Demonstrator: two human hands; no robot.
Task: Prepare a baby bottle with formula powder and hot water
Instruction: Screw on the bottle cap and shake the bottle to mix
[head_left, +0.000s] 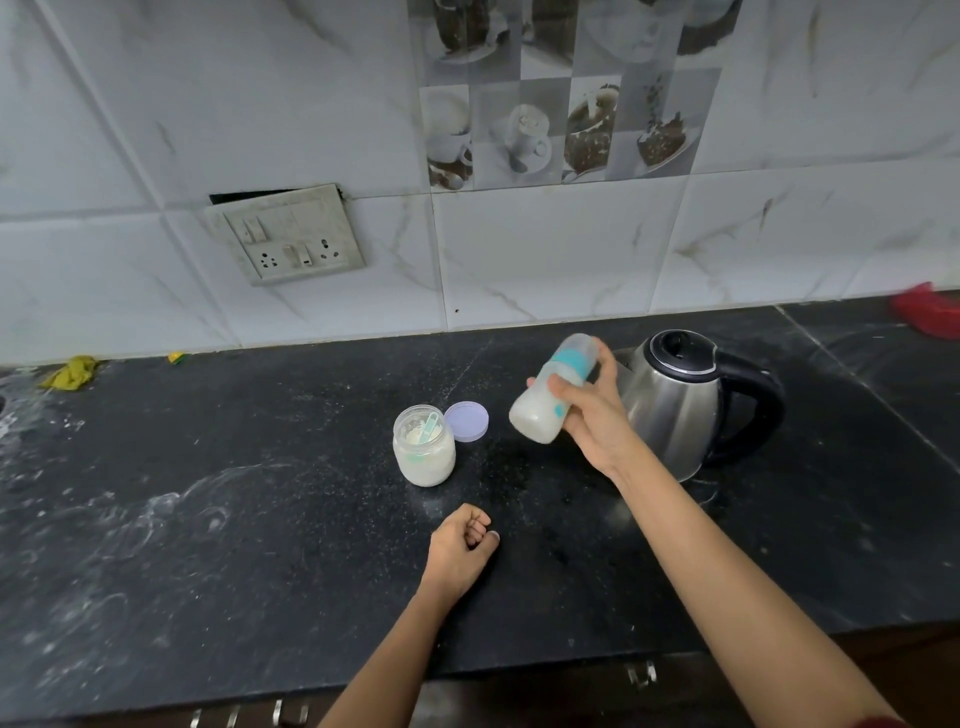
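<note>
My right hand grips a baby bottle above the black counter, tilted with its capped teal-ringed top pointing up and right. The bottle holds milky white liquid and looks blurred. My left hand rests on the counter as a loose fist with nothing in it. An open jar of formula powder stands left of the bottle, a pale green scoop lying inside it. The jar's lilac lid lies flat beside it. A steel kettle with a black handle stands just behind my right hand.
The black stone counter has white smears and wet patches at the left. A yellow cloth lies by the wall at far left, a red object at far right. A switch-and-socket plate sits on the tiled wall.
</note>
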